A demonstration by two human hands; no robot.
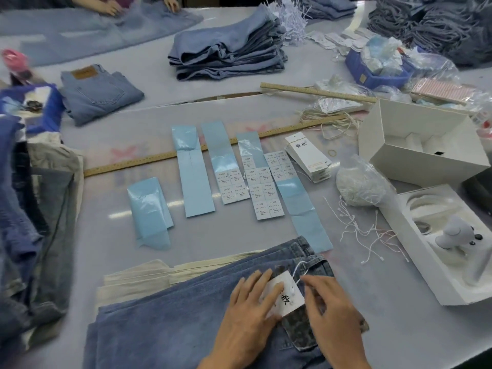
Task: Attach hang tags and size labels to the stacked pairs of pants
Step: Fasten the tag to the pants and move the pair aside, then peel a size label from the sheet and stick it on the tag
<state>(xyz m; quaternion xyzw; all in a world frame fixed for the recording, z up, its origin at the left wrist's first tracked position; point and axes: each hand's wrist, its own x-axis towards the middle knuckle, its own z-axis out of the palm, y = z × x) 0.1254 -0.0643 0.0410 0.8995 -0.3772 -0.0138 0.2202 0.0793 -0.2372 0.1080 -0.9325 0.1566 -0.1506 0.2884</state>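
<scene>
While the frame's lower edge cuts off both wrists and the legs of the top pair of jeans (170,323), I see two hands working at its waistband near the table's (399,328) front edge. My left hand (247,312) lies flat, fingers straight, pressing the white hang tag (286,296) onto the denim and covering the tag's left part, so only one printed character shows. My right hand (335,312) rests with fingers bent over the tag's right edge and the dark leather patch (299,331); I cannot tell whether it pinches anything. The tag's long axis runs diagonally, string end toward upper right, where a white string (299,270) loops to the belt loop. The jeans lie waist toward the right, on cream pants (138,278) mostly hidden beneath. Beyond them, size labels (262,187) sit on blue backing strips (195,182), their print too small to read.
</scene>
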